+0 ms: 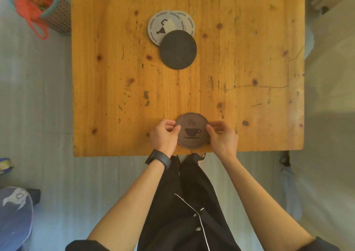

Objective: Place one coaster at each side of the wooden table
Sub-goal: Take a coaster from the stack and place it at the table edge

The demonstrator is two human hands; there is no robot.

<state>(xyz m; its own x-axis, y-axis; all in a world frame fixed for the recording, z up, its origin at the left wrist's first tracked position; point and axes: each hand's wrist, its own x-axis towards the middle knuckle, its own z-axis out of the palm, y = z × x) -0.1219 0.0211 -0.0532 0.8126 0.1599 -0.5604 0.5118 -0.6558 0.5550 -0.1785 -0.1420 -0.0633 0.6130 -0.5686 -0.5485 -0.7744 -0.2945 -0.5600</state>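
Note:
A brown round coaster (192, 130) with a steaming cup drawn on it lies flat at the near edge of the wooden table (107, 77), at its middle. My left hand (164, 136) pinches its left rim and my right hand (222, 137) pinches its right rim. Farther back, near the table's middle, a plain dark coaster (178, 49) lies partly over two overlapping grey printed coasters (159, 26), the second grey coaster (187, 21) peeking out to the right.
A teal mesh basket (55, 14) with a red net bag stands on the floor off the table's far left corner. A blue patterned object (15, 218) lies at lower left. Pale furniture (330, 39) lines the right side.

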